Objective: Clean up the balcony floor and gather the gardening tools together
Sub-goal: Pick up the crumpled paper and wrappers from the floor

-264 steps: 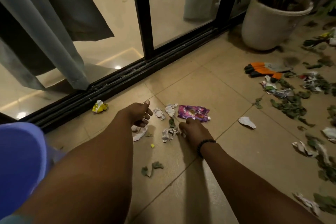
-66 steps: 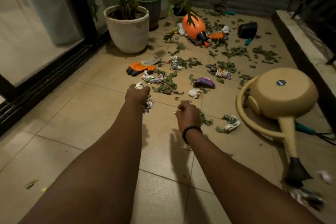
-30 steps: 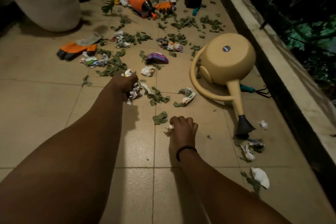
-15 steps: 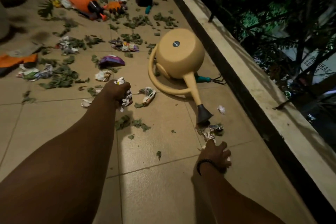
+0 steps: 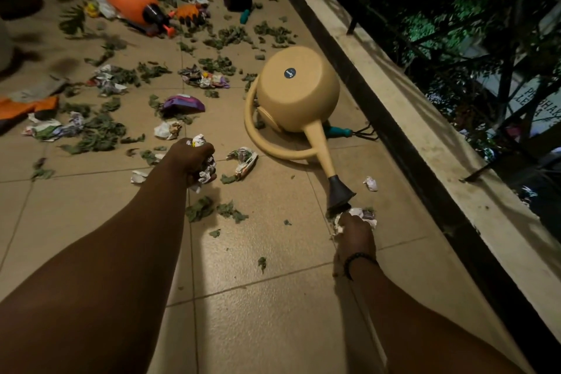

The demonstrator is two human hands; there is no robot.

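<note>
Littered balcony tiles point(image 5: 267, 307) lie beneath both hands: left hand point(image 5: 192, 158) and right hand point(image 5: 354, 232) fingers clench crumpled paper scraps point(image 5: 207, 171).

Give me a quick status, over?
Left hand full of paper scraps. Right hand grabbing scraps by the can spout. Leaves still down.

Bare floor tiles point(image 5: 264, 313) lie open near the camera. Ahead, the tipped watering can point(image 5: 296, 94) blocks the way beside the parapet ledge point(image 5: 403, 112); scattered leaves point(image 5: 100, 133) cover the left.
</note>
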